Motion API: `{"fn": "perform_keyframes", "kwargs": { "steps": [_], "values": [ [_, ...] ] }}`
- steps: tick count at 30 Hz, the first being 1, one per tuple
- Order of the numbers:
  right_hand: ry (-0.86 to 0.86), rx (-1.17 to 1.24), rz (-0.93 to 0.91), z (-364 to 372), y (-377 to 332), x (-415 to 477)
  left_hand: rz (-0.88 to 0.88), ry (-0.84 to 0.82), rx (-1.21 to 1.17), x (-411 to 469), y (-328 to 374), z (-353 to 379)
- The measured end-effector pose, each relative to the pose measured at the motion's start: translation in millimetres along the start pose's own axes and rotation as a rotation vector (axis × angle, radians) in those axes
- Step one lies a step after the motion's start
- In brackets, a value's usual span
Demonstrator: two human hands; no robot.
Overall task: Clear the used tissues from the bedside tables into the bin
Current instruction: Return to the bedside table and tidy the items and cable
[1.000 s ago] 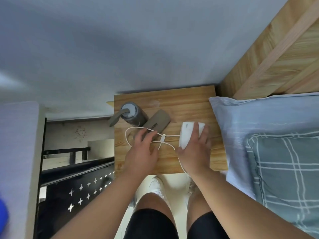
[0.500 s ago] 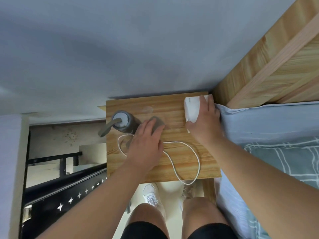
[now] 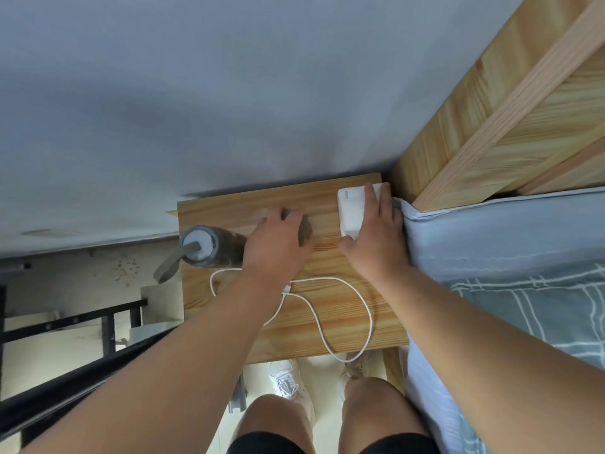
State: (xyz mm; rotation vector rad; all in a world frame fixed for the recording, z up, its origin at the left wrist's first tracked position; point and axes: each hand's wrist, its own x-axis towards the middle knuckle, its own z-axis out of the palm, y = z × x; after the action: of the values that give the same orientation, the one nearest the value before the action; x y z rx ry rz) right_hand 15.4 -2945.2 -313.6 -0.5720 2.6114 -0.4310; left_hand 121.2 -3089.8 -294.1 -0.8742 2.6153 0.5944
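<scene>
Left hand (image 3: 278, 244): curled over the grey case (image 3: 305, 231) with fingers clamped on it, pushed further back along the bench (image 3: 226, 208) than half a second ago, just beside the bottle (image 3: 199, 247).
Right hand (image 3: 373, 237): laid flat on the white power bank (image 3: 351, 211), fingers straight and close together; hardly shifted from the back corner by the bed sheet (image 3: 491, 237).
Cable (image 3: 327, 326): looped over the front edge.
Tissues: none visible here — nor any bin.
Meaning: likely tidying only; tissue clearing probably finished here or due elsewhere.
</scene>
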Motion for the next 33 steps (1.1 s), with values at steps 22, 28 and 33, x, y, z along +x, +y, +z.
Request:
{"fn": "perform_keyframes", "kwargs": {
  "steps": [22,28,33],
  "values": [
    [0.056,0.059,-0.035,-2,-5,32,-0.407,0.267,-0.739,77,42,20],
    [0.031,0.028,-0.037,-11,-11,31,-0.316,0.255,-0.794,43,29,15],
    [0.112,0.05,-0.145,-26,-25,8,-0.233,0.223,-0.921,-34,13,25]
  ]
}}
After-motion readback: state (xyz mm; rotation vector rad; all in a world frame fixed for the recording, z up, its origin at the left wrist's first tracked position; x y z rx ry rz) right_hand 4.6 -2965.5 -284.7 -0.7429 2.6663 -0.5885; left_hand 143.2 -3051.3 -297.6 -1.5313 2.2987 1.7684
